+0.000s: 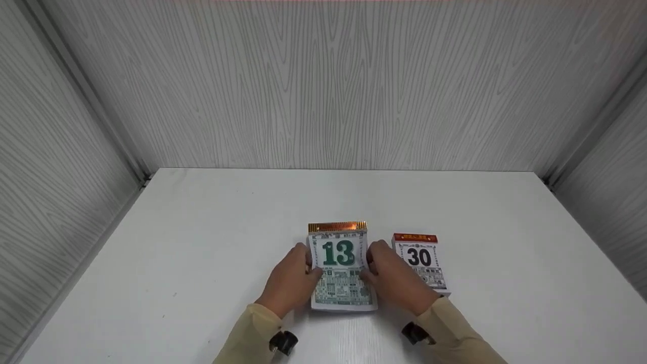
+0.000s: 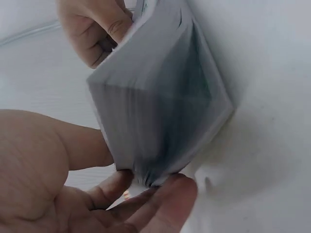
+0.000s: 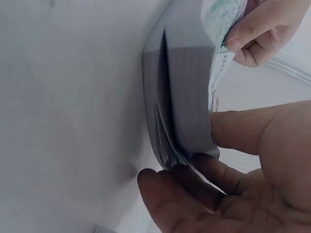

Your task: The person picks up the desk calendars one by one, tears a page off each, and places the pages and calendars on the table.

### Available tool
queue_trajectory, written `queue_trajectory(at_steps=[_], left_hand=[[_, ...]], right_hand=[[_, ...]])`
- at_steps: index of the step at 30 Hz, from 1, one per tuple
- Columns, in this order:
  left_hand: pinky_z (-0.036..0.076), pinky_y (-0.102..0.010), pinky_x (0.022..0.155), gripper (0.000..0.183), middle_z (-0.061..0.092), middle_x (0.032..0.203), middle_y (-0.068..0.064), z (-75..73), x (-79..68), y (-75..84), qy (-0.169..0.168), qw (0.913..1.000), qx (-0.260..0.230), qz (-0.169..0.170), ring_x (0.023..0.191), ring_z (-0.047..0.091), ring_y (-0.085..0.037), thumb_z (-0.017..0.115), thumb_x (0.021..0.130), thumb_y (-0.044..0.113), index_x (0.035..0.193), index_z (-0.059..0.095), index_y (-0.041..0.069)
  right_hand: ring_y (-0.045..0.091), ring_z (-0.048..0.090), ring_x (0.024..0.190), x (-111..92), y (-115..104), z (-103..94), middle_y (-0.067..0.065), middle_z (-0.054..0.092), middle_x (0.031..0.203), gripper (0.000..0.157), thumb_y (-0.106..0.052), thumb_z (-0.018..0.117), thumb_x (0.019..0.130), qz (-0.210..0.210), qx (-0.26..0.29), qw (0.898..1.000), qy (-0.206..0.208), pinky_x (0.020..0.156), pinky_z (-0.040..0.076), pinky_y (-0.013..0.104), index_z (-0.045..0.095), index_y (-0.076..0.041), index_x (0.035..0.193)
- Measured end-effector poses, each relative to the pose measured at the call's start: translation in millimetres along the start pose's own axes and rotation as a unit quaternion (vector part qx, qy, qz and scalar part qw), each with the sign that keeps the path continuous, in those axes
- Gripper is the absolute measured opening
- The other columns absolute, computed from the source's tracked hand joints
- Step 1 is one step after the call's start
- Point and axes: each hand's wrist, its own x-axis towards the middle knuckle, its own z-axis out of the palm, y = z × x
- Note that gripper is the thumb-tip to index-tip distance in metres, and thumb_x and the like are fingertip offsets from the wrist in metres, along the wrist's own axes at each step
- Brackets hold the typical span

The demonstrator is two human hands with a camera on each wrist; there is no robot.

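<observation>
A thick tear-off calendar pad (image 1: 341,268) showing a green 13 under a gold top strip lies on the white table (image 1: 202,242). My left hand (image 1: 303,268) grips its left edge and my right hand (image 1: 376,268) grips its right edge, thumbs on the top page. In the left wrist view the pad (image 2: 160,97) is raised at one corner, with my left hand (image 2: 131,182) curled under that corner and my right hand (image 2: 97,29) beyond it. In the right wrist view my right hand (image 3: 194,170) cups the pad's (image 3: 184,97) corner, while my left hand (image 3: 257,34) pinches the top sheet.
A smaller calendar pad (image 1: 419,263) with a black 30 and a red top strip lies just right of my right hand. Grey wood-grain walls (image 1: 323,86) close the table in at the back and on both sides.
</observation>
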Motion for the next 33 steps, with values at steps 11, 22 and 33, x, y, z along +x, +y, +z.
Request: queue_trajectory(at_steps=[11, 22, 33], left_hand=[[0.048, -0.035, 0.078, 0.067, 0.053, 0.121, -0.004, 0.3, 4.9, -2.3, 0.054, 0.9968, -0.059, -0.005, 0.094, 0.055, -0.016, 0.063, 0.091, 0.02, 0.147, 0.026, 0.015], [0.046, -0.037, 0.088, 0.08, 0.049, 0.119, -0.006, -3.6, 2.5, 1.3, 0.045, 0.9977, -0.051, -0.006, 0.098, 0.051, -0.017, 0.062, 0.091, 0.015, 0.152, 0.011, 0.007], [0.047, -0.034, 0.08, 0.068, 0.046, 0.127, -0.005, -9.0, 4.4, 1.6, 0.048, 0.9968, -0.063, 0.008, 0.093, 0.052, -0.017, 0.064, 0.089, 0.012, 0.145, 0.025, 0.014]], right_hand=[[0.029, 0.054, 0.11, -1.5, -2.5, -0.1, 0.019, 0.017, 0.154, 0.022, -0.02, 0.062, 0.093, 0.018, 0.039, 0.998, 0.036, 0.08, 0.051, 0.034, 0.046, -0.01, 0.104], [0.034, 0.036, 0.134, -2.1, 0.1, 0.2, 0.017, 0.023, 0.153, 0.021, -0.02, 0.062, 0.093, -0.014, 0.036, 0.998, 0.051, 0.095, 0.046, 0.042, 0.046, -0.011, 0.104], [0.022, 0.053, 0.114, -1.1, -1.5, -1.5, 0.003, 0.053, 0.116, 0.032, -0.023, 0.064, 0.091, 0.0, 0.043, 0.998, 0.047, 0.093, 0.047, 0.041, 0.046, -0.012, 0.115]])
